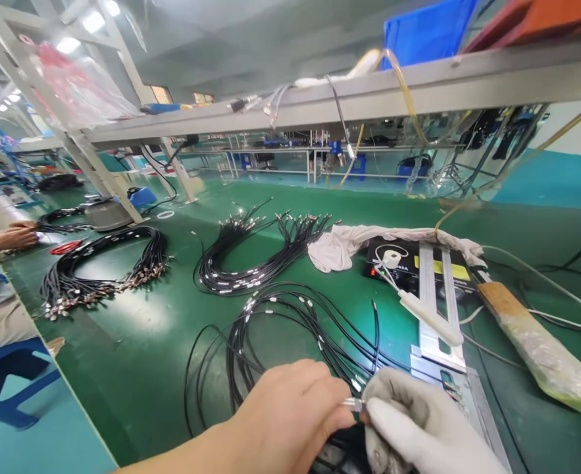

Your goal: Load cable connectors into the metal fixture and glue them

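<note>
My bare left hand (pixel 290 415) is closed, its thumb and fingers pinching a small metal cable connector (pixel 354 404). From the right, my gloved right hand (pixel 413 421) meets it, thumb and fingers closed at the connector's other end; the cable inside the glove is mostly hidden. Right behind my hands lies a loose coil of black cables (pixel 243 329) with white labels. Beside my right hand, cable ends with bare coloured wires rest on a metal fixture (pixel 438 361).
Bundled black cables (pixel 255 276) lie farther back, with another bundle (pixel 107 276) to the left. A black control box (pixel 393 263), a white handheld tool (pixel 431 319) and a wrapped handle (pixel 541 349) are at right. Overhead runs a shelf (pixel 270 112). A co-worker's hands (pixel 16 237) show at far left.
</note>
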Tool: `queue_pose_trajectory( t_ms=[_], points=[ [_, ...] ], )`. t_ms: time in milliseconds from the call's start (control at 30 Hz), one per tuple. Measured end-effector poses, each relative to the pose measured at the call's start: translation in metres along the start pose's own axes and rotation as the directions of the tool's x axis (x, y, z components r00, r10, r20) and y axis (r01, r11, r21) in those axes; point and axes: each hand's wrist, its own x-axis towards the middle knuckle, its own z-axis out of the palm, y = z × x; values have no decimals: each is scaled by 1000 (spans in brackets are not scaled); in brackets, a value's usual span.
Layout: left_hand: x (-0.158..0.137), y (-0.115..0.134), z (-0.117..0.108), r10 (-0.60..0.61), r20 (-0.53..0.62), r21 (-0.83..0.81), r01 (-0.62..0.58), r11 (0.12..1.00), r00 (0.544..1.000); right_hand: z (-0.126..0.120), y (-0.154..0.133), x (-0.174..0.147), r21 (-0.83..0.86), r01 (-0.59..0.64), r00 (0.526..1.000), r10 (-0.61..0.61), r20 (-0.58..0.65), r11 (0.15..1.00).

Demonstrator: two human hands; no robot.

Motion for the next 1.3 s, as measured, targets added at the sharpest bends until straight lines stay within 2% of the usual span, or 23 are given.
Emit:
queue_pose_trajectory(
  t_ms=[67, 100, 133, 200, 267, 300, 400, 500, 600, 800, 1033, 1167, 1300],
  points=[
    [1, 3, -6, -39, 38, -81, 42, 996, 999, 2, -3, 0, 216, -34, 996, 14, 93, 976],
    [1, 5, -9, -72, 91, -93, 81, 992, 993, 3, -3, 0, 247, -24, 996, 1, 92, 969],
    [2, 6, -12, -101, 145, -86, 114, 990, 984, 4, -4, 0, 236, -3, 998, -12, 64, 972],
    [3, 10, -16, -133, 198, -26, 141, 990, 971, 6, -5, -1, 105, 61, 998, -57, -35, 993],
    [4, 11, -17, -122, 193, 59, 113, 992, 973, 7, -5, -3, -52, 119, 987, -124, -102, 992],
    [5, 11, -16, -109, 189, 95, 92, 991, 976, 8, -5, -3, -76, 132, 984, -140, -107, 988],
    [5, 8, -11, -41, 120, 136, 24, 990, 992, 9, -6, -2, 101, 81, 995, -75, -63, 992],
    [7, 6, -8, -20, 85, 140, 8, 990, 996, 10, -7, 1, 257, 27, 1000, -24, -13, 966],
    [10, 8, -9, -36, 129, 133, 19, 991, 991, 9, -8, 3, 290, 24, 1000, -26, 3, 957],
    [7, 6, -9, -69, 142, 81, 58, 995, 988, 7, -8, 5, 281, 46, 998, -55, 25, 958],
    [-2, -6, -11, -223, 137, -96, 237, 967, 965, -1, 3, 11, 252, 93, 995, -98, 9, 963],
    [-4, -10, -16, -328, 107, -143, 340, 929, 939, -3, 4, 12, 233, 43, 999, -44, 0, 971],
    [-6, -12, -18, -399, 126, -185, 416, 890, 908, 0, 6, 12, 204, -9, 1000, 10, -5, 979]
  ],
)
